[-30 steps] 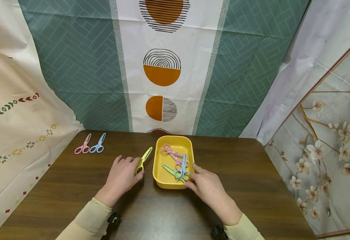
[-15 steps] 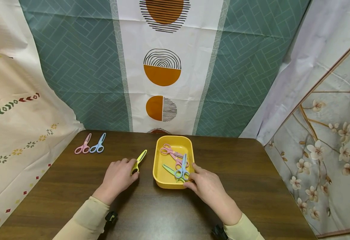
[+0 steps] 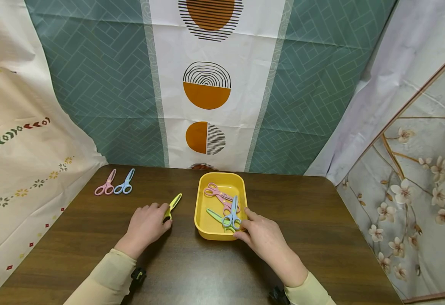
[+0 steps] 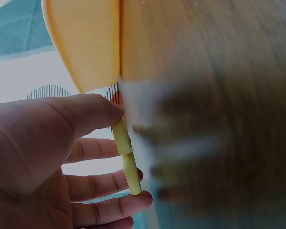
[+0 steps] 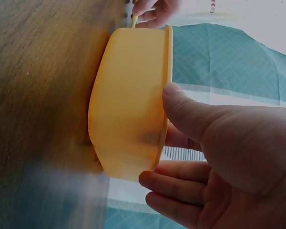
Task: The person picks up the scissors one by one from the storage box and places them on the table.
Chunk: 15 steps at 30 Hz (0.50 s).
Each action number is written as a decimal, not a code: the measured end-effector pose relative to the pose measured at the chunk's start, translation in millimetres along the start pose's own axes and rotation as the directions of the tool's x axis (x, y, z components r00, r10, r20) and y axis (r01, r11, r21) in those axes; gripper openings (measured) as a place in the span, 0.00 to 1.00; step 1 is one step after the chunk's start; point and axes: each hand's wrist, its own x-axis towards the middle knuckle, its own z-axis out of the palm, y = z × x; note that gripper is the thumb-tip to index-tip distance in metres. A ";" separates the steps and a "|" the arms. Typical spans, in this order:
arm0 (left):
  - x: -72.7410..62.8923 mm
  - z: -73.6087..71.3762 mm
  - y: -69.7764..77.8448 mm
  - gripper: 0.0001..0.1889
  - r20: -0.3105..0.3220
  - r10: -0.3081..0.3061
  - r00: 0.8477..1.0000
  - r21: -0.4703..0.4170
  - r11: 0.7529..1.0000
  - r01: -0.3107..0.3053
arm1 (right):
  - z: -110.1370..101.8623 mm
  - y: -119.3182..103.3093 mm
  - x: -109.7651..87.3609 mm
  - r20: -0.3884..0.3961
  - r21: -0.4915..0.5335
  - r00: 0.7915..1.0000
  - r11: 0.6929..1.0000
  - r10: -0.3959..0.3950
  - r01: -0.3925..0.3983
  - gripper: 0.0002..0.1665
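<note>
Nearest, the right hand [image 3: 264, 235] grips the near right rim of the yellow tray [image 3: 215, 236], while the left hand [image 3: 145, 224] has thumb and fingers clamped on the yellow scissors [image 3: 174, 203], left of the tray and apart from it; contact with the bench [image 3: 192, 271] is unclear. The step seems to be handling this pair beside a steadied tray; the next move calls for a controlled pinch. Pink [image 3: 217, 193], green [image 3: 214, 215] and blue scissors [image 3: 235, 208] lie inside the tray; farther left, a rose pair [image 3: 109, 183] sits beside a light-blue pair [image 3: 126, 183].
</note>
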 end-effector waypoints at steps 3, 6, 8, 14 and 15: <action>-0.1 1.3 -2.3 0.17 0.001 -0.002 1.000 -0.002 1.000 0.002 | -0.1 0.0 0.1 0.000 0.002 1.000 1.000 0.000 0.000 0.16; -0.1 2.1 -4.1 0.18 0.011 -0.010 1.000 -0.004 1.000 0.010 | -0.2 -0.1 0.3 0.001 0.005 1.000 1.000 0.001 -0.001 0.16; 0.0 2.8 -5.4 0.18 0.018 -0.014 1.000 -0.003 1.000 0.014 | -0.3 -0.2 0.3 0.001 0.005 1.000 1.000 0.001 -0.001 0.16; 0.0 3.6 -7.2 0.18 0.017 -0.015 1.000 0.012 1.000 0.015 | -0.4 -0.2 0.2 -0.007 0.003 1.000 1.000 -0.005 0.005 0.16; -0.2 3.6 -7.3 0.18 0.011 -0.014 1.000 0.017 1.000 0.014 | -0.5 -0.2 0.2 -0.007 0.003 1.000 1.000 -0.005 0.005 0.16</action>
